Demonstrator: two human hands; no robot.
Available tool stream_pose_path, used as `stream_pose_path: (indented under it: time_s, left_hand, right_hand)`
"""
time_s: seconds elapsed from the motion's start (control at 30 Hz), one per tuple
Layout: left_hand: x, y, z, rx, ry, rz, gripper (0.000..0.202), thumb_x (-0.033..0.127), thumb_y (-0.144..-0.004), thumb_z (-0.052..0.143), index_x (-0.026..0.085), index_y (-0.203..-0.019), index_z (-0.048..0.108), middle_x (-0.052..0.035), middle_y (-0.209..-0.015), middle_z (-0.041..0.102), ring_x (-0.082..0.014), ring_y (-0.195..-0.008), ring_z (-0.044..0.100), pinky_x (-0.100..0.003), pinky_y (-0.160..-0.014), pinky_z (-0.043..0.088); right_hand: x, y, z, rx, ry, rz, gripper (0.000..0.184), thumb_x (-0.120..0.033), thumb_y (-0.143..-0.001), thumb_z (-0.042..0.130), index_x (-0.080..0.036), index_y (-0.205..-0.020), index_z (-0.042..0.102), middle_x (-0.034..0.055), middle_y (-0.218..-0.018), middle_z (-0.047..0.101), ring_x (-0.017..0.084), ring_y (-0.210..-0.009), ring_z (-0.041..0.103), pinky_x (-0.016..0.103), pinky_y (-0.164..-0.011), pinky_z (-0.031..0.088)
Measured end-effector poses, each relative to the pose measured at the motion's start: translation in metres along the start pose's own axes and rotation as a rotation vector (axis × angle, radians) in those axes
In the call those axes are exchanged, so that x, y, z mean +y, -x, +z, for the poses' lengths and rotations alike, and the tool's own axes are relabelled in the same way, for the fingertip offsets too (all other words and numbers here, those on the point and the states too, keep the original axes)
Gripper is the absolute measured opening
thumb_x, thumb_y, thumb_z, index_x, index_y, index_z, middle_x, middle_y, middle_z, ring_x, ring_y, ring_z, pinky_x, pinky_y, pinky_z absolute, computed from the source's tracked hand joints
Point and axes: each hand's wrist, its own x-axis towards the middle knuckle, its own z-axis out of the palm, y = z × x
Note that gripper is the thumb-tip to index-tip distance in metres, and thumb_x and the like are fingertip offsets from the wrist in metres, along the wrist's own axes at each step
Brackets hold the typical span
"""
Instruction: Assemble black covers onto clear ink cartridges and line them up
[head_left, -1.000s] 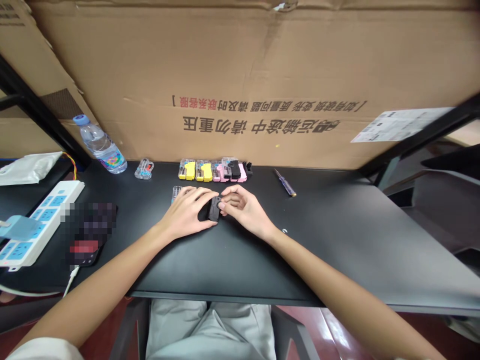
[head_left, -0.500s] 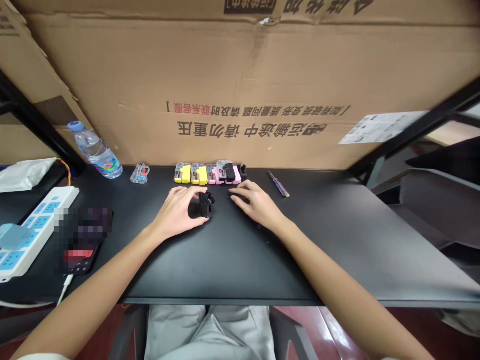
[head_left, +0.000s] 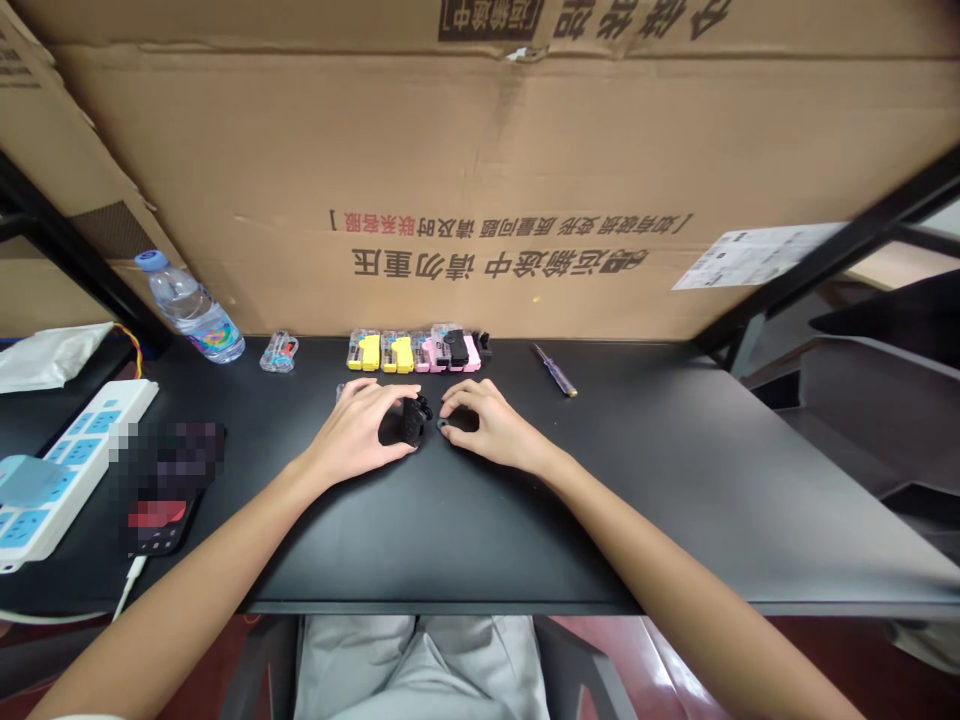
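Left hand (head_left: 364,425) and right hand (head_left: 491,427) curl close together.

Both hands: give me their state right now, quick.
Left hand: closed on a black part.
Right hand: closed on a small dark piece, too small to identify.

Black block (head_left: 413,420): left part covered by the left hand (head_left: 362,420); the fine shapes on its right side are too dark and small to make out.
Small dark piece (head_left: 442,425): partly hidden by the fingers of the right hand (head_left: 491,425); its exact form is too small to tell.
Clear case (head_left: 340,391): nearly all behind the left hand, only a sliver showing.
Phone (head_left: 161,514): much of its screen blurred into coarse squares.
Power strip (head_left: 75,478): clipped by the left edge.
White packet (head_left: 52,357): also cut off there.
Cardboard (head_left: 375,130): runs out of view at the top.
White label (head_left: 761,255): print too small to read.
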Motion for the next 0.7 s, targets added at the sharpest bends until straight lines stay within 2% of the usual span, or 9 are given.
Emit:
stream_pose_path:
  time_s: [0.07, 0.13, 0.23, 0.3, 0.4, 0.57, 0.7]
  left_hand:
    - [0.000, 0.000, 0.000, -0.003, 0.001, 0.006, 0.064, 0.029, -0.083, 0.086, 0.027, -0.140, 0.059, -0.0055, -0.139, 0.074, -0.0266, -0.120, 0.073, -0.049, -0.123, 0.035]
    - [-0.001, 0.000, 0.001, -0.007, 0.001, 0.009, 0.064, 0.029, -0.084, 0.085, 0.028, -0.142, 0.058, -0.0054, -0.140, 0.074, -0.0261, -0.120, 0.073, -0.049, -0.124, 0.034]
    - [-0.002, 0.001, 0.001, -0.013, 0.007, 0.014, 0.064, 0.030, -0.085, 0.084, 0.028, -0.144, 0.058, -0.0051, -0.140, 0.074, -0.0252, -0.119, 0.074, -0.050, -0.125, 0.034]
    - [-0.002, 0.001, 0.002, -0.020, 0.018, 0.023, 0.066, 0.029, -0.085, 0.084, 0.029, -0.145, 0.057, -0.0046, -0.140, 0.074, -0.0244, -0.119, 0.074, -0.049, -0.126, 0.033]
    - [-0.003, 0.002, 0.003, -0.035, 0.038, 0.044, 0.068, 0.028, -0.085, 0.084, 0.029, -0.145, 0.054, -0.0041, -0.142, 0.073, -0.0232, -0.118, 0.075, -0.048, -0.127, 0.031]
    - [-0.003, 0.002, 0.004, -0.031, 0.037, 0.058, 0.067, 0.027, -0.084, 0.085, 0.029, -0.143, 0.054, -0.0045, -0.141, 0.073, -0.0240, -0.119, 0.074, -0.049, -0.127, 0.029]
    - [-0.003, 0.003, 0.003, -0.017, 0.022, 0.094, 0.062, 0.026, -0.083, 0.083, 0.028, -0.139, 0.057, -0.0059, -0.146, 0.071, -0.0256, -0.129, 0.070, -0.049, -0.127, 0.028]
  right_hand:
    - [-0.003, 0.000, 0.001, -0.013, -0.047, 0.011, 0.009, -0.021, -0.085, 0.076, -0.023, -0.093, 0.072, 0.0074, -0.110, 0.074, 0.026, -0.102, 0.065, 0.047, -0.101, 0.051]
    - [-0.005, 0.000, 0.003, -0.031, -0.189, 0.077, 0.006, -0.026, -0.087, 0.074, -0.022, -0.090, 0.071, 0.0050, -0.095, 0.075, 0.022, -0.087, 0.066, 0.041, -0.087, 0.054]
    - [-0.010, -0.002, 0.006, -0.077, -0.534, 0.251, 0.021, -0.040, -0.087, 0.078, -0.020, -0.090, 0.072, 0.0024, -0.079, 0.073, 0.018, -0.070, 0.066, 0.034, -0.072, 0.055]
    - [-0.013, -0.003, 0.007, -0.080, -0.725, 0.343, 0.032, -0.047, -0.081, 0.084, -0.019, -0.091, 0.074, 0.0032, -0.077, 0.075, 0.018, -0.070, 0.069, 0.035, -0.073, 0.057]
    - [-0.017, -0.004, 0.007, -0.038, -0.856, 0.409, 0.038, -0.048, -0.074, 0.091, -0.018, -0.093, 0.077, 0.0047, -0.077, 0.078, 0.019, -0.072, 0.074, 0.036, -0.077, 0.061]
    - [-0.022, -0.002, 0.006, -0.012, -0.904, 0.430, 0.037, -0.044, -0.072, 0.093, -0.017, -0.095, 0.081, 0.0058, -0.081, 0.082, 0.022, -0.078, 0.079, 0.038, -0.084, 0.065]
    - [-0.024, -0.001, 0.004, -0.017, -0.908, 0.442, 0.040, -0.046, -0.074, 0.091, -0.016, -0.101, 0.084, 0.0092, -0.089, 0.084, 0.026, -0.087, 0.082, 0.042, -0.089, 0.066]
